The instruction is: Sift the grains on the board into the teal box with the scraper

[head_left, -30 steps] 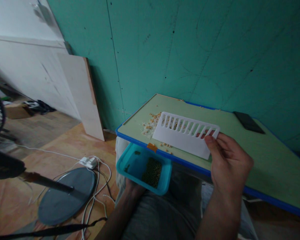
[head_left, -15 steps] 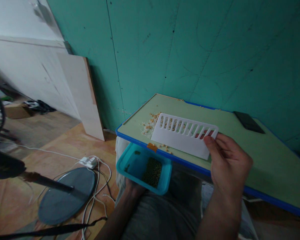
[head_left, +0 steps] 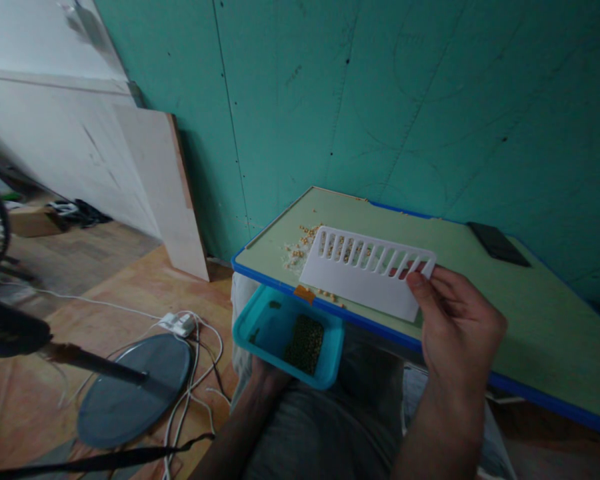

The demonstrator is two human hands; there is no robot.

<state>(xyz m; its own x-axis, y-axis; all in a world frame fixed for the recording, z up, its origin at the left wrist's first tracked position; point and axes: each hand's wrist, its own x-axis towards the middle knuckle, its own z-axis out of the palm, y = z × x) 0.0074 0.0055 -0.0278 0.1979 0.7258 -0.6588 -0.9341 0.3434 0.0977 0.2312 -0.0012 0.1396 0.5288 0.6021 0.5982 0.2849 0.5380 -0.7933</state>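
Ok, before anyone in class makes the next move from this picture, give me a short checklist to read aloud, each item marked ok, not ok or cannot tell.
1. Right hand has hold of the white slotted card by one end: ok.
2. Left hand is at the underside of the blue tub: ok; its fingers are hidden.
3. Tub is lower than the table top, at its near edge: ok.
4. Card's lower edge is flush against the table: cannot tell.
5. All yellow grains are well back from the near edge: not ok, a few lie close to it.
6. Dark tablet is apart from the grains: ok.
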